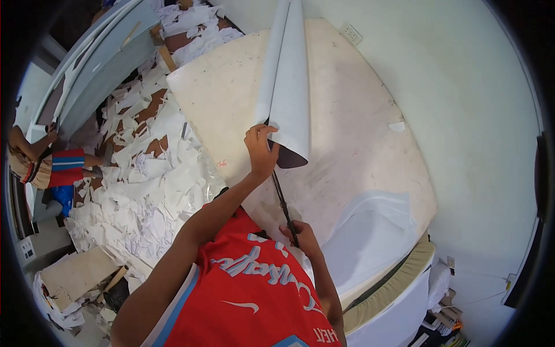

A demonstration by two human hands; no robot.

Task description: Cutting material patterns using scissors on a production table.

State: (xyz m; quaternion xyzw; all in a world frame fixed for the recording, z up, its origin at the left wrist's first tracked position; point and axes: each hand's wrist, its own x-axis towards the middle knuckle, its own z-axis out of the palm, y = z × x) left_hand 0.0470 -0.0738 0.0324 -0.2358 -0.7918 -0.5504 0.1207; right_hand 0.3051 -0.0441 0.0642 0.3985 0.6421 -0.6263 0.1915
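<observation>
A long roll of white sheet (pixel 292 87), dark inside its flared near end, lies along the pale tabletop (pixel 358 104) in front of me. My left hand (pixel 262 149) is closed at the roll's near left edge, its fingers curled over the sheet. Closer to my body, my right hand (pixel 303 237) is closed around the lower part of a thin dark stick-like strip (pixel 281 199). That strip slants up toward my left hand, where its upper end passes close to the roll's mouth. Its exact kind I cannot make out.
Torn white paper scraps (pixel 150 202) cover the floor at left. Another person (pixel 43 156) stands at far left by a long grey-blue curved panel (pixel 110 63). A pale blue sheet (pixel 373 237) lies on the table at right, near an olive padded edge (pixel 393 283). A wall (pixel 462 115) bounds the right.
</observation>
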